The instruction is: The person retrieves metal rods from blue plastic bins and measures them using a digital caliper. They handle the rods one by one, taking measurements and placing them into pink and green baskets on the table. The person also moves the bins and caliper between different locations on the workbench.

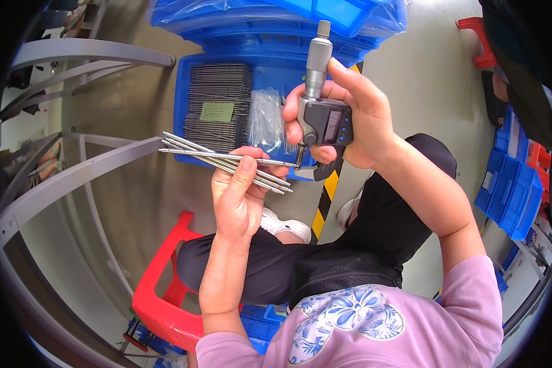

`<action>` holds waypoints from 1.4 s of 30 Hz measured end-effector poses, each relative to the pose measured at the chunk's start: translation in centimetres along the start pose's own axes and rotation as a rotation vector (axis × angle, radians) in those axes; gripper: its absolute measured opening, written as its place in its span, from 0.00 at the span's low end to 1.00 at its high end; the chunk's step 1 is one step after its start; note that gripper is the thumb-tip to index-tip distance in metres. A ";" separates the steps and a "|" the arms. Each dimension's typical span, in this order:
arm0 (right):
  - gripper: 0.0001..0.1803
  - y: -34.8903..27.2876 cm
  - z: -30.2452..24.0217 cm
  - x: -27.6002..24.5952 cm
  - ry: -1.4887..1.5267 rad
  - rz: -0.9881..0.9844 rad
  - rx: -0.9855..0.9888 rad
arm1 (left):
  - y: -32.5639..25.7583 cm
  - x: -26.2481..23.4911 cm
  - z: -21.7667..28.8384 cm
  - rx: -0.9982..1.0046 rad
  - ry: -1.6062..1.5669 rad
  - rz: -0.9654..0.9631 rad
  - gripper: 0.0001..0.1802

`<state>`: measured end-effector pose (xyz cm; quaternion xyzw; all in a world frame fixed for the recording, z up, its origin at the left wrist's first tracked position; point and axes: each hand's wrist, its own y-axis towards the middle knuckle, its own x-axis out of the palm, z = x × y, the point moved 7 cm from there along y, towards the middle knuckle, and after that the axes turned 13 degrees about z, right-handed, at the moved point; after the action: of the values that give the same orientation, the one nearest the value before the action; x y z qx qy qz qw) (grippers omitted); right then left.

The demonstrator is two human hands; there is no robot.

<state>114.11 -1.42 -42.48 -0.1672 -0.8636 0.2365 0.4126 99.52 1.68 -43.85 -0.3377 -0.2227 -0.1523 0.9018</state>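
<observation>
Nearest you, the micrometer [316, 113] — dark body, silver barrel, grey display — sits gripped in your right hand [368, 119] over the blue bin [276, 72]; your left hand [236, 199] pinches fanned, shiny, slender metal rods [205, 154], one reaching the micrometer's measuring end.

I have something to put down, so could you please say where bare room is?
Bare floor lies between the striped tape and the upper-right red stool, and between the grey frame and the blue tray. The tray is crowded: stacked rods, a plastic bag, and the gauge over its right side.
</observation>
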 end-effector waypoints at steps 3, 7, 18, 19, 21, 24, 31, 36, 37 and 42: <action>0.36 0.3 0.2 -0.1 -0.025 -0.011 0.008 | 0.1 0.0 0.1 0.010 0.005 -0.002 0.10; 0.33 0.4 0.1 0.0 0.012 0.002 0.028 | 0.3 -0.1 0.3 0.008 0.005 -0.007 0.10; 0.32 0.7 0.5 -0.2 0.007 0.041 0.083 | 0.3 -0.4 0.0 -0.032 -0.005 0.022 0.10; 0.34 0.7 0.5 -0.3 -0.012 0.038 0.079 | 0.4 -0.3 -0.2 -0.038 -0.010 0.018 0.10; 0.35 0.9 0.5 -0.4 -0.021 0.006 0.060 | 0.4 -0.3 -0.3 -0.029 -0.007 0.026 0.10; 0.35 1.0 0.6 -0.2 -0.013 -0.009 0.064 | 0.3 -0.5 -0.2 -0.012 -0.009 0.024 0.10; 0.36 0.8 1.0 -0.5 -0.010 0.038 0.114 | 0.4 -0.6 -0.2 -0.008 -0.001 0.003 0.09; 0.36 0.5 1.1 -0.5 0.092 0.028 0.192 | 0.1 -0.3 0.1 -0.029 -0.003 -0.045 0.11; 0.35 0.5 1.2 -0.5 0.094 0.029 0.194 | 0.1 -0.4 0.1 -0.032 -0.004 -0.048 0.11; 0.35 0.6 1.1 -0.5 0.103 0.055 0.192 | 0.2 -0.5 0.1 -0.027 -0.020 -0.060 0.12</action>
<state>113.56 -1.50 -43.71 -0.1627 -0.8097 0.3203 0.4640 99.14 1.96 -44.15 -0.3446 -0.2395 -0.1789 0.8899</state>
